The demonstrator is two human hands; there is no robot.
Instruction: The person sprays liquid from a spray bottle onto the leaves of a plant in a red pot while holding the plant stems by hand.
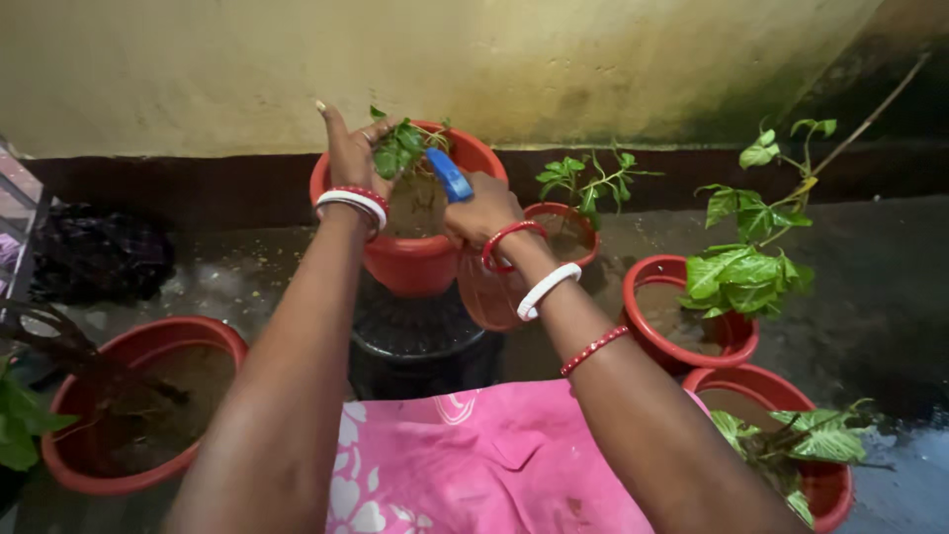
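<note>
Head view, looking down past both forearms. Left hand [353,158] pinches the leafy top of the small plant [400,148] in the raised red pot [420,259]; grip narrow, fingertips closed on the leaves, index finger pointing up. Right hand [481,210] closed around a blue-handled tool [450,175], probably small shears; the blades are hidden behind the leaves, so I cannot tell whether they are open. Tool tip sits just beside the held leaves, over the pot's soil.

Step in hand, as judged: trimming or cutting at the plant's stem, with the left hand steadying it. The next move calls for keeping the leaves taut and the left fingers clear of the tool tip, since the two are nearly touching.

Edges and room: the pot stands on a dark stand [420,346], close to the wall [494,69] behind. A smaller red pot [565,232] touches or nearly touches its right side; more pots [692,316] lie further right, one large pot [138,405] at lower left. Open wet floor [870,297] to the right. Pink cloth [474,465] covers the lap, below the arms.
</note>
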